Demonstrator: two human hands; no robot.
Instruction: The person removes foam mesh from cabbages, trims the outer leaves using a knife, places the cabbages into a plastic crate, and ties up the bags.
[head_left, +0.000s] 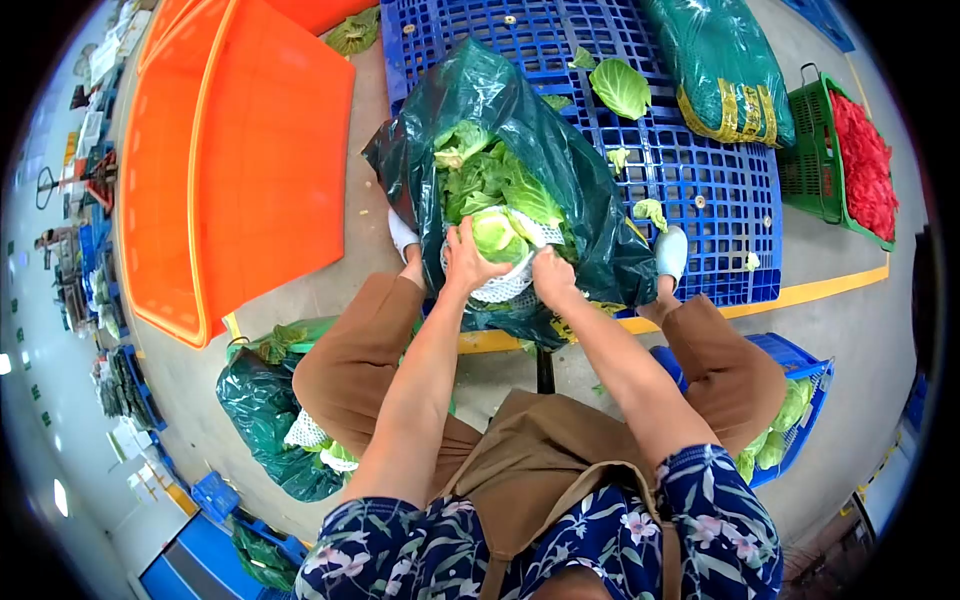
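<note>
A green cabbage [499, 236] wrapped partly in white foam netting [505, 287] is between my hands, over the open mouth of a dark green plastic bag [590, 215]. My left hand [468, 262] grips the cabbage from its left side, fingers curved over it. My right hand [553, 278] is closed at the right edge of the netting; a small part of something seems to be in it, but I cannot make it out. Loose green outer leaves [490, 180] fill the bag just beyond the cabbage.
The bag rests by a blue plastic pallet [720, 230] with scattered leaves and a full green bag [725, 70]. Left stands a large orange bin [270, 170]; right, a green crate [812, 150] of red netting. A blue crate [822, 380] with cabbages and another green bag [262, 430] flank my legs.
</note>
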